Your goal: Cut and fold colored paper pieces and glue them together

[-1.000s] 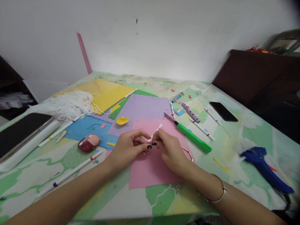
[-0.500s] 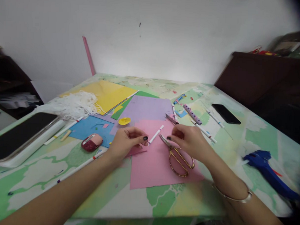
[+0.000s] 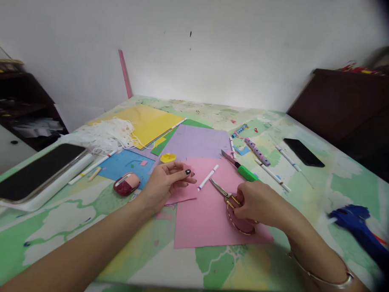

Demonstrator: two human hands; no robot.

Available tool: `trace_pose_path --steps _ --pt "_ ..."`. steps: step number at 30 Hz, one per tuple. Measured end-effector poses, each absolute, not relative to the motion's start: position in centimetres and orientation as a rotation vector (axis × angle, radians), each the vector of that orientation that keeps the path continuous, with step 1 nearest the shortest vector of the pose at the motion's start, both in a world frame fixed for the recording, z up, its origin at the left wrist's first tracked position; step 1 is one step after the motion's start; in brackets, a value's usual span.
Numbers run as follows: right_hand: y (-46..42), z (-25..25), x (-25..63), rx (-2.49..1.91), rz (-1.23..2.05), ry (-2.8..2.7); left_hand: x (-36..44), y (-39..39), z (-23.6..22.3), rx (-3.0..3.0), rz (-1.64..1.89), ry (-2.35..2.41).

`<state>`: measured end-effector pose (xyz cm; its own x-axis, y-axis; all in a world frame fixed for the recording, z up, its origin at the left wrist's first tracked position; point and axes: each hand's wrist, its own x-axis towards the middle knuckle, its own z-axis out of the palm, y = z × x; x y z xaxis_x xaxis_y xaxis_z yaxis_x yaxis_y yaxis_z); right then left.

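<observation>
My right hand [image 3: 259, 203] has its fingers closed around the handles of gold-handled scissors [image 3: 224, 193], whose blades point away to the left. Under them lies a pink sheet [image 3: 204, 229]. My left hand [image 3: 169, 179] hovers over a smaller pink paper piece [image 3: 181, 197], fingers loosely bent and apart, with nothing seen between them. A white marker [image 3: 208, 177] rests on the pink sheet between both hands. Just beyond my right hand is a green-handled knife [image 3: 247, 173], its blade toward the far left. A yellow paper disc [image 3: 167, 157] sits behind my left hand.
Purple [image 3: 201, 140], blue [image 3: 117, 164] and yellow sheets [image 3: 153, 119] spread behind, beside white string [image 3: 108, 132]. A mouse-shaped maroon-and-pink object [image 3: 126, 184] lies left. A large dark-screened device [image 3: 37, 170] is farther left; a black phone [image 3: 303, 152] and blue glue gun [image 3: 359, 228] are right.
My right hand has come down onto the scissors' handles and closed on them, uncovering the green knife handle. My left hand's fingers have spread a little. The view has shifted slightly left.
</observation>
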<state>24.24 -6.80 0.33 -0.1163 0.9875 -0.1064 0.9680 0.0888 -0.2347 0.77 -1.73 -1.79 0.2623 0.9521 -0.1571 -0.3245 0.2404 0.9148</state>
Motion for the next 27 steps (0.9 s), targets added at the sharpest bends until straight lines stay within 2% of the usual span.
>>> trace_pose_path --steps 3,7,10,20,27 --pt "-6.7 1.2 24.5 -2.047 0.491 -2.182 0.8 -1.7 -1.6 0.843 1.071 0.865" --pt "-6.4 2.2 25.6 -1.894 1.048 -1.978 0.7 -1.7 -1.4 0.807 1.077 0.851" --pt "-6.2 2.5 25.9 -1.758 1.236 -1.834 0.7 -1.7 -1.4 0.826 1.065 0.846" --pt "-6.6 1.3 21.7 -1.35 1.113 -1.684 1.0 -2.2 -1.4 0.882 1.002 0.769" --pt "-7.4 -0.9 19.1 -1.446 0.685 -1.926 1.3 -3.0 -1.3 0.915 0.864 0.753"
